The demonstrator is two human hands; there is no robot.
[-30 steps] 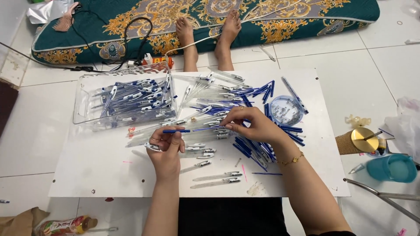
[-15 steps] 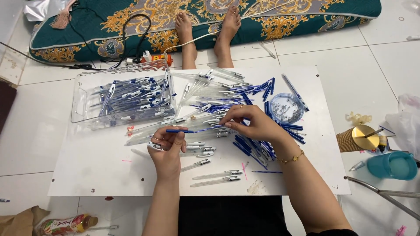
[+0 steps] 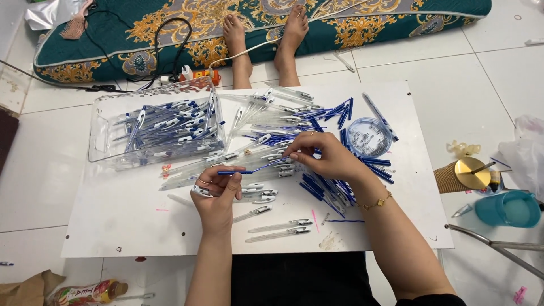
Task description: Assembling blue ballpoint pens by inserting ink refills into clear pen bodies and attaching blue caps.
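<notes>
pen barrel [image 3: 199, 191] mostly hidden inside left hand [image 3: 216, 190] | bottle [image 3: 85, 293] cut by bottom edge

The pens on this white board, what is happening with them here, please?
A person sits on the floor at a white board covered with pen parts. The left hand holds a clear pen barrel and one end of a blue refill, while the right hand pinches the refill's other end. A clear plastic box at the left holds assembled pens. Loose blue refills lie beside the right hand.
</notes>
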